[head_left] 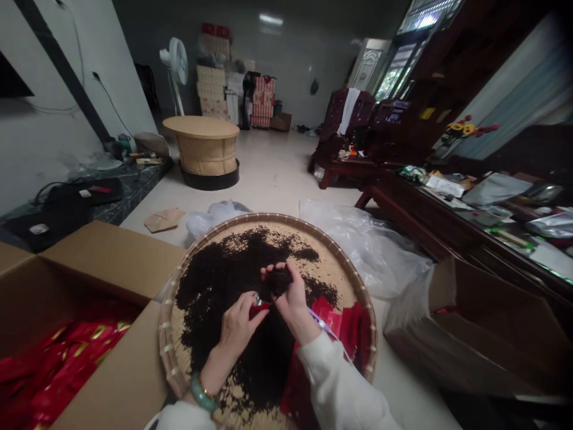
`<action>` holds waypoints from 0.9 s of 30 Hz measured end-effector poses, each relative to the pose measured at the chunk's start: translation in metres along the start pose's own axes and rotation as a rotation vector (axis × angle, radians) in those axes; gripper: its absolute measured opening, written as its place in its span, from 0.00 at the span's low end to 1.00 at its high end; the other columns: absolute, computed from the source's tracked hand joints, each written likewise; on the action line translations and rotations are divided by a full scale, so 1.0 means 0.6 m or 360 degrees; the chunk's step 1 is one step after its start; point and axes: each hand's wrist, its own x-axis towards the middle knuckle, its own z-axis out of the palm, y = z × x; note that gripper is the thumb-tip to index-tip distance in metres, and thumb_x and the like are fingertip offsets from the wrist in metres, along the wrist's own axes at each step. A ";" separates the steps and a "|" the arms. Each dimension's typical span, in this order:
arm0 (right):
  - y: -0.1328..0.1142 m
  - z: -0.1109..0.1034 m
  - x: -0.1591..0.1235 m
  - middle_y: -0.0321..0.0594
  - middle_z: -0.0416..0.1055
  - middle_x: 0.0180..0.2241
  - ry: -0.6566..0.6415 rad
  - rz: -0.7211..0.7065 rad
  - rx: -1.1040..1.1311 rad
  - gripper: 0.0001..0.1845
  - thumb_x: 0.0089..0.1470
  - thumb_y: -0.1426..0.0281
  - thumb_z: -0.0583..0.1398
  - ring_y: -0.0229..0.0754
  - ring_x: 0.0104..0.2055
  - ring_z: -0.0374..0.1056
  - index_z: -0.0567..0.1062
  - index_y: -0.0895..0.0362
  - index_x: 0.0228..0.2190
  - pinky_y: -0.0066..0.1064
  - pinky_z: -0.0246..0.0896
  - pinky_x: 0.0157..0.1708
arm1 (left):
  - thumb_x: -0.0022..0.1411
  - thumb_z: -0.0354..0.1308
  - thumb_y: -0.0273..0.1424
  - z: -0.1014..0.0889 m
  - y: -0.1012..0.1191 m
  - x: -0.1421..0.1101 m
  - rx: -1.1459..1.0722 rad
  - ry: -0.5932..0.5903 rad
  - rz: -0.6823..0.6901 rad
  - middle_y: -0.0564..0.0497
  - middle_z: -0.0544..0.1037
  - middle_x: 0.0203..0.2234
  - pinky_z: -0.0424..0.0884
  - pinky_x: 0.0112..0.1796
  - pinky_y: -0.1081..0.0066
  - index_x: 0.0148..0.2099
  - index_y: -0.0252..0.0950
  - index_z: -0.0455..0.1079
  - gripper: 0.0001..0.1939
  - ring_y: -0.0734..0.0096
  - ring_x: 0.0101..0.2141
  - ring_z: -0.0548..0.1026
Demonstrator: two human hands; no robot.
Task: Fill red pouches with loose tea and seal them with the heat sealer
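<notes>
A round woven bamboo tray [166, 334] is spread with dark, dry loose leaves [215, 280] that look like tea. Over its middle, my left hand [238, 319] pinches a small red packet [258, 309] whose silvery inside shows at the top edge. Beside it my right hand [293, 295] is cupped, palm up, around a handful of the dark leaves [278, 280], close to the packet's mouth. Flat red packets [351, 328] lie in the tray's right side, by my right wrist. A pale purple strip or cord lies along that wrist; what it is I cannot tell.
An open cardboard box [111, 257] with many red packets [67, 358] stands at left. Another open carton [487, 322] is at right, near clear plastic sheeting [358, 239]. Beyond are a round wooden table [206, 146], a cluttered dark wooden table [447, 221] and a white fan [178, 63].
</notes>
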 end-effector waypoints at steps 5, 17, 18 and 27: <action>0.011 0.018 -0.027 0.36 0.75 0.27 -0.0091 -0.0216 -0.0308 0.17 0.51 0.56 0.60 0.43 0.36 0.71 0.75 0.56 0.24 0.38 0.62 0.47 | 0.62 0.56 0.32 0.011 0.003 -0.007 0.0072 -0.0097 -0.0027 0.47 0.78 0.35 0.74 0.30 0.72 0.39 0.38 0.66 0.04 0.66 0.31 0.79; -0.005 -0.011 -0.050 0.41 0.76 0.36 -0.0420 -0.0353 -0.1475 0.23 0.58 0.52 0.53 0.45 0.42 0.69 0.78 0.55 0.33 0.38 0.60 0.49 | 0.58 0.59 0.27 0.017 -0.014 -0.021 -0.0104 -0.0030 -0.0080 0.46 0.78 0.41 0.76 0.37 0.67 0.43 0.39 0.66 0.10 0.63 0.38 0.79; -0.012 -0.015 -0.054 0.41 0.75 0.37 -0.0509 -0.0372 -0.1685 0.19 0.58 0.55 0.54 0.45 0.42 0.68 0.78 0.55 0.35 0.39 0.60 0.49 | 0.58 0.58 0.27 0.016 -0.017 -0.023 -0.0156 -0.0019 -0.0086 0.45 0.78 0.41 0.77 0.37 0.66 0.44 0.39 0.66 0.10 0.62 0.39 0.79; -0.048 -0.004 -0.073 0.46 0.73 0.33 -0.1309 -0.0520 -0.3163 0.09 0.56 0.66 0.58 0.49 0.41 0.61 0.78 0.55 0.31 0.42 0.57 0.47 | 0.56 0.58 0.25 -0.021 -0.037 -0.014 -0.0502 -0.0316 -0.0012 0.42 0.77 0.47 0.75 0.43 0.65 0.41 0.38 0.66 0.10 0.62 0.47 0.76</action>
